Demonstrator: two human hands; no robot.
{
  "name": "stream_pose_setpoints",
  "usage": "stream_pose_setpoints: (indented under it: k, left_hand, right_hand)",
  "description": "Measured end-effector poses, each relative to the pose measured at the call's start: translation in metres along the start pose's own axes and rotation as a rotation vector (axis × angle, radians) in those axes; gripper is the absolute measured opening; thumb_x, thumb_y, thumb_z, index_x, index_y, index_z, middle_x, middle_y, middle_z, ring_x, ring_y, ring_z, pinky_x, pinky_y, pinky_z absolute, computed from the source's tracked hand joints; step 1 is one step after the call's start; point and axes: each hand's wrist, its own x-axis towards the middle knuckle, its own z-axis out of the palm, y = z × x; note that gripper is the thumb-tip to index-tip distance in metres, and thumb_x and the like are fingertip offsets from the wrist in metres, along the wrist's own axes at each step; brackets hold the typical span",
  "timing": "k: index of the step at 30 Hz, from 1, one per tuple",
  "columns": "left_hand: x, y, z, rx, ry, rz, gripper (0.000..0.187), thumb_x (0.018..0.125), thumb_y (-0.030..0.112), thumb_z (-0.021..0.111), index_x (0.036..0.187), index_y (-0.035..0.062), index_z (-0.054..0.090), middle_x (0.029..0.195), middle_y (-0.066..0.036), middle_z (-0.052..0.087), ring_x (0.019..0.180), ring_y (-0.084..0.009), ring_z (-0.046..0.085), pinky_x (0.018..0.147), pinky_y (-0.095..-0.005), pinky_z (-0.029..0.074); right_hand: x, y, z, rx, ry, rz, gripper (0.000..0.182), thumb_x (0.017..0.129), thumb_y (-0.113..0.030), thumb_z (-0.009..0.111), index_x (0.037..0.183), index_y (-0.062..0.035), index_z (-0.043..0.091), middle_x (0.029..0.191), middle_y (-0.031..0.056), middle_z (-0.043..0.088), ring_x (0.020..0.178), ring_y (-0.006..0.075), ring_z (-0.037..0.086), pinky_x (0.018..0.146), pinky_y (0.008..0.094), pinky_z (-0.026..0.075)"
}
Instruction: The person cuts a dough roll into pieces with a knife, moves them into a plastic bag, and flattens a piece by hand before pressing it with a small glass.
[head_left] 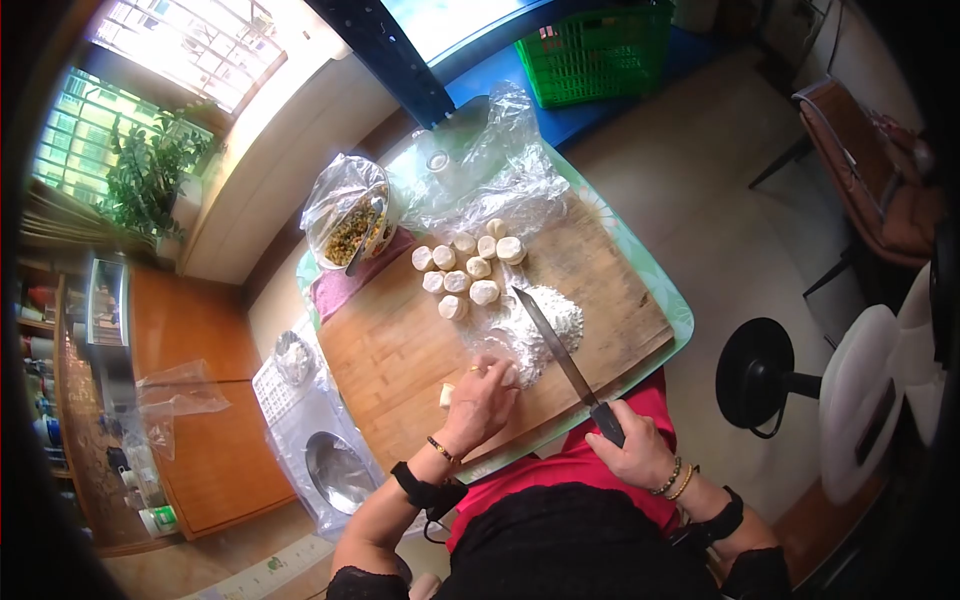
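A long knife (555, 345) lies over the flour (553, 318), and my right hand (634, 445) is wrapped round its black handle at the board's near edge. My left hand (481, 399) rests on the wooden board (385, 345), fingers bent together over a pale piece of dough (510, 375) that shows partly at the fingertips. Another small dough piece (446, 395) sits just left of that hand. Beyond the flour, several round, floured dough pieces (478, 267) are grouped on the board.
A bowl of filling (352, 235) with a spoon and plastic wrap stands at the back left on a pink cloth. Crumpled plastic (490, 190) lies behind the board. A scale with a metal dish (340, 470) is at left; a green basket (597, 55) sits beyond.
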Motion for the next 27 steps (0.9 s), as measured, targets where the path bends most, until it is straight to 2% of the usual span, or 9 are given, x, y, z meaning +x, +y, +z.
stream_pose_setpoints:
  k: [2, 4, 6, 8, 12, 14, 17, 23, 27]
  left_hand:
    - [0.000, 0.005, 0.001, 0.021, 0.043, -0.069, 0.023, 0.080, 0.010, 0.066, 0.101, 0.0060, 0.057, 0.094, -0.018, 0.054, 0.087, -0.0365, 0.059, 0.069, -0.0448, 0.049]
    - [0.000, -0.002, 0.009, 0.077, -0.031, -0.126, 0.022, 0.081, 0.010, 0.066, 0.101, 0.0072, 0.057, 0.093, -0.018, 0.053, 0.084, -0.0363, 0.059, 0.067, -0.0447, 0.048]
    - [-0.002, -0.015, 0.019, 0.068, -0.042, -0.112, 0.021, 0.081, 0.010, 0.065, 0.101, 0.0088, 0.058, 0.092, -0.017, 0.053, 0.088, -0.0357, 0.058, 0.068, -0.0430, 0.048]
    - [0.000, -0.020, 0.017, 0.163, -0.074, 0.051, 0.026, 0.079, 0.010, 0.068, 0.103, 0.0102, 0.062, 0.097, -0.014, 0.055, 0.092, -0.0352, 0.059, 0.075, -0.0411, 0.047]
    - [0.004, -0.005, 0.002, 0.230, -0.010, 0.126, 0.029, 0.078, 0.012, 0.070, 0.105, 0.0104, 0.060, 0.098, -0.015, 0.055, 0.095, -0.0359, 0.057, 0.080, -0.0438, 0.045]
    - [0.002, 0.002, 0.005, 0.160, 0.152, -0.043, 0.026, 0.079, 0.011, 0.069, 0.100, 0.0056, 0.055, 0.096, -0.015, 0.054, 0.092, -0.0350, 0.055, 0.079, -0.0436, 0.043]
    - [-0.004, -0.008, 0.016, 0.180, 0.032, -0.206, 0.034, 0.076, 0.013, 0.073, 0.104, 0.0039, 0.054, 0.098, -0.016, 0.054, 0.091, -0.0355, 0.056, 0.078, -0.0441, 0.045]
    - [-0.004, -0.021, 0.021, 0.100, 0.074, -0.036, 0.035, 0.076, 0.015, 0.074, 0.103, 0.0032, 0.053, 0.099, -0.018, 0.053, 0.087, -0.0366, 0.057, 0.073, -0.0452, 0.048]
    - [-0.004, -0.004, 0.015, 0.112, 0.134, -0.186, 0.032, 0.077, 0.011, 0.072, 0.103, 0.0033, 0.055, 0.098, -0.018, 0.053, 0.084, -0.0369, 0.057, 0.072, -0.0443, 0.048]
  right_hand:
    - [0.000, 0.001, 0.001, 0.009, 0.003, -0.010, 0.035, 0.084, -0.019, 0.069, 0.109, -0.0001, 0.052, 0.073, 0.0194, 0.061, 0.069, 0.0366, 0.066, 0.059, 0.0406, 0.050]
    - [0.000, 0.001, 0.002, 0.012, 0.002, -0.025, 0.035, 0.084, -0.019, 0.069, 0.108, -0.0002, 0.052, 0.073, 0.0192, 0.061, 0.069, 0.0363, 0.066, 0.058, 0.0406, 0.050]
    - [0.000, -0.001, 0.002, -0.045, -0.019, -0.016, 0.034, 0.084, -0.019, 0.069, 0.108, -0.0002, 0.052, 0.072, 0.0184, 0.061, 0.068, 0.0358, 0.066, 0.058, 0.0406, 0.050]
    - [-0.001, -0.001, 0.001, -0.039, -0.011, -0.016, 0.034, 0.084, -0.019, 0.069, 0.108, -0.0002, 0.052, 0.072, 0.0186, 0.061, 0.068, 0.0361, 0.066, 0.058, 0.0408, 0.050]
    - [-0.003, 0.002, 0.002, 0.014, -0.004, 0.002, 0.035, 0.084, -0.019, 0.069, 0.108, -0.0001, 0.052, 0.072, 0.0191, 0.061, 0.068, 0.0371, 0.066, 0.057, 0.0416, 0.049]
    - [-0.003, 0.006, 0.003, 0.018, -0.001, -0.005, 0.035, 0.084, -0.019, 0.069, 0.108, -0.0001, 0.052, 0.072, 0.0191, 0.061, 0.068, 0.0372, 0.066, 0.057, 0.0418, 0.049]
    - [-0.002, 0.005, 0.004, -0.001, -0.003, -0.018, 0.035, 0.084, -0.019, 0.069, 0.108, -0.0002, 0.052, 0.071, 0.0188, 0.060, 0.067, 0.0372, 0.065, 0.057, 0.0418, 0.049]
    - [-0.002, 0.003, 0.003, -0.019, -0.023, -0.021, 0.035, 0.084, -0.020, 0.068, 0.108, -0.0003, 0.052, 0.071, 0.0190, 0.060, 0.067, 0.0376, 0.065, 0.056, 0.0423, 0.049]
    - [-0.003, 0.007, 0.006, -0.003, -0.003, -0.034, 0.036, 0.084, -0.020, 0.069, 0.108, -0.0002, 0.051, 0.071, 0.0195, 0.060, 0.068, 0.0383, 0.065, 0.057, 0.0428, 0.049]
